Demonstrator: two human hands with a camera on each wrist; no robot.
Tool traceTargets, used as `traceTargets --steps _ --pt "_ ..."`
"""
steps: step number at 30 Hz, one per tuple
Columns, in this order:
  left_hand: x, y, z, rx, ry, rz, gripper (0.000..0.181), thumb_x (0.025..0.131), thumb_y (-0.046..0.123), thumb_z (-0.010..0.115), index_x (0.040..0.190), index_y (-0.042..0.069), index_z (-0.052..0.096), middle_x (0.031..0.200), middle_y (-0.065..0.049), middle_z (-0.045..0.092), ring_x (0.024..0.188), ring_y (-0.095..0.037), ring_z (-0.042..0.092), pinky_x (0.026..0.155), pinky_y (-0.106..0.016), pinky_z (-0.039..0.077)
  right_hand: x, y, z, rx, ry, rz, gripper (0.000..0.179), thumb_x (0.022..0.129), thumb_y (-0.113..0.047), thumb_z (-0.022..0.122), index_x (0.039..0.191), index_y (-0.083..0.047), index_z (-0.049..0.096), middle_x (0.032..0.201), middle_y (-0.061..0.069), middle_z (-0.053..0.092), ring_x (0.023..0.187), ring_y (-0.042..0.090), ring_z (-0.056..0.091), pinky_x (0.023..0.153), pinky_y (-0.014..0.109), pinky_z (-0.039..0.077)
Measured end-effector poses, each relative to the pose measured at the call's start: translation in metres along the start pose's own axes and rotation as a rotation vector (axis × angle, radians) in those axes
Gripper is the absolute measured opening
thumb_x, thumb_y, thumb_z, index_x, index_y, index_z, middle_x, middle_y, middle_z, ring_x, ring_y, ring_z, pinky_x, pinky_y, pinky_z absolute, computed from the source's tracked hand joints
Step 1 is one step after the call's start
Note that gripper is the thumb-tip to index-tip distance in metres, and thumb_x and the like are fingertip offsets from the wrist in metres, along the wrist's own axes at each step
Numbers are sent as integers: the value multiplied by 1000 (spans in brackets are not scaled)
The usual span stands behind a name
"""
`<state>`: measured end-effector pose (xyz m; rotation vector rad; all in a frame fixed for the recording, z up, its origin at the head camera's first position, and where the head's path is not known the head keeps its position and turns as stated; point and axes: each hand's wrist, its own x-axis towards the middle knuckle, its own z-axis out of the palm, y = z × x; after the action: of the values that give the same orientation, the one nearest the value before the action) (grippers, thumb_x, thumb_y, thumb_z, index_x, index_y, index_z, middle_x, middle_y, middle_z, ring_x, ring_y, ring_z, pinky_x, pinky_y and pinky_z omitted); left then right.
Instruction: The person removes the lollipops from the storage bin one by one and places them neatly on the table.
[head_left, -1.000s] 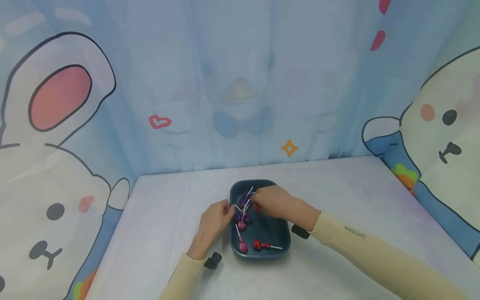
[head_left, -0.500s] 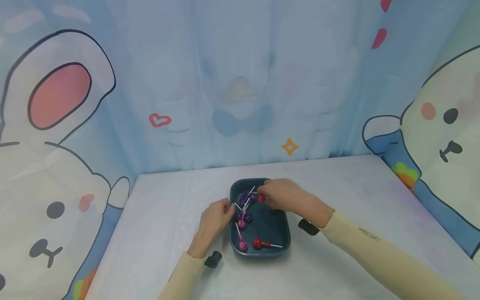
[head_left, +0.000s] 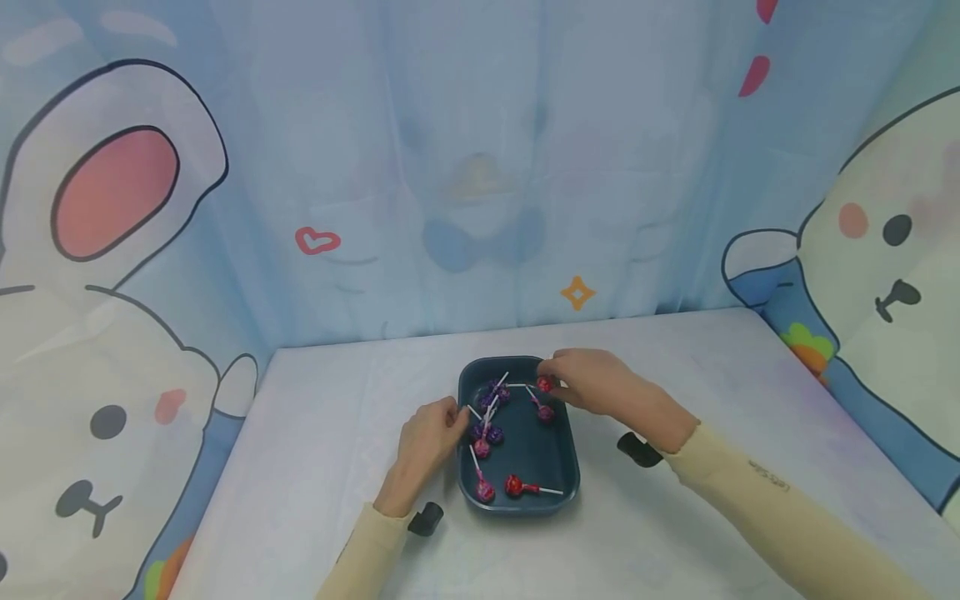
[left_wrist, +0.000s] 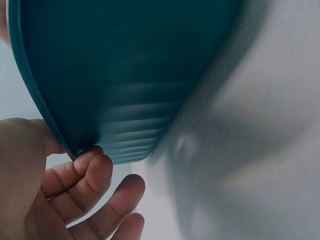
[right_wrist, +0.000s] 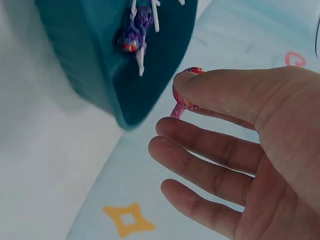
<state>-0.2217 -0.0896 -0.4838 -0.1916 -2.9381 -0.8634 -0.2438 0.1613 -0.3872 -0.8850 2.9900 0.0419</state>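
In the head view, a dark teal rectangular tub (head_left: 534, 457) holds several wrapped lollipops. My left hand (head_left: 427, 440) grips its left rim; in the left wrist view, thumb and fingertips (left_wrist: 100, 172) pinch the edge while the other fingers stand away. Over the tub's far right corner my right hand (head_left: 600, 385) pinches a red-wrapped lollipop (head_left: 544, 384) by its round head. The right wrist view shows that lollipop (right_wrist: 178, 98) between thumb and forefinger, its other fingers spread below. A pink lollipop (head_left: 545, 412) lies just under this hand.
Purple lollipops (head_left: 495, 393) cluster along the tub's left side. Near its front lie a pink lollipop (head_left: 485, 491) and a red one (head_left: 515, 486). The tub stands on a white-covered table (head_left: 360, 392), with a printed blue curtain (head_left: 480, 125) behind.
My right hand has moved right and slightly back with the red lollipop, from the tub's middle to its far right corner, uncovering the pink lollipop. My left hand has stayed on the rim.
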Motion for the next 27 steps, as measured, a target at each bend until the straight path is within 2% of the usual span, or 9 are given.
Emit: traceTargets --steps 8,15,21,27 --pt "0 -1 0 1 5 1 29 89 39 51 68 18 50 54 5 45 49 -9 42 44 -25 31 -6 29 3 12 22 39 28 78 -23 72 104 -17 64 84 -5 62 76 11 57 67 32 50" --pt "1 -1 1 -7 5 1 30 89 39 51 68 18 50 54 5 45 49 -9 41 44 -25 31 -12 50 14 22 -3 85 28 78 -20 72 105 -14 64 86 0 64 77 14 58 69 35 50" --pt "0 0 0 -5 8 1 29 89 39 51 68 18 50 55 5 44 49 -8 41 44 -25 31 -13 57 35 -17 -66 132 27 77 -18 72 103 -12 65 81 0 63 72 13 55 69 34 50" --pt "-1 0 1 -5 1 -11 29 89 39 51 69 18 50 56 5 45 50 -8 42 45 -25 31 -11 58 57 -33 -117 160 14 79 -14 70 93 -12 67 77 -1 63 69 14 56 69 35 50"
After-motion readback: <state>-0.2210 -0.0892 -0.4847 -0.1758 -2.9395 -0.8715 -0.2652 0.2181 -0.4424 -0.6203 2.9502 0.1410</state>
